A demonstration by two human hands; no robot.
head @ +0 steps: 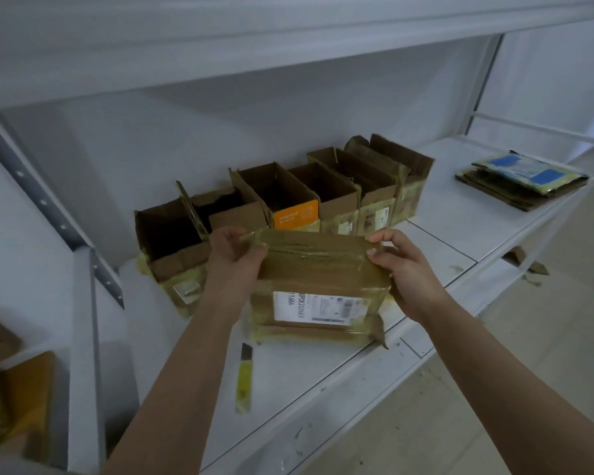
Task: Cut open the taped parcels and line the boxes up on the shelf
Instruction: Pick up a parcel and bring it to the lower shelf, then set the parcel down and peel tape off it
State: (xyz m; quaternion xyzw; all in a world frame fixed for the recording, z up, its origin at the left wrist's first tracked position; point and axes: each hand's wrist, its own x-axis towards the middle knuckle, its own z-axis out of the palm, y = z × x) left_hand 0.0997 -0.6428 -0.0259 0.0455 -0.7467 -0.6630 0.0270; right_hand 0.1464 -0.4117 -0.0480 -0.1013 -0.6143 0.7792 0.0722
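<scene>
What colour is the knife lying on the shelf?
Yellow, with a dark tip: the knife, seen in the head view.

Flattened cardboard stack (520, 188) topped by a blue-and-yellow packet (528, 170), far right. Cardboard scraps (525, 264) on the floor below.

parcel (318, 286) label (314, 306) reads "BPCK20260/", "11686"
</scene>
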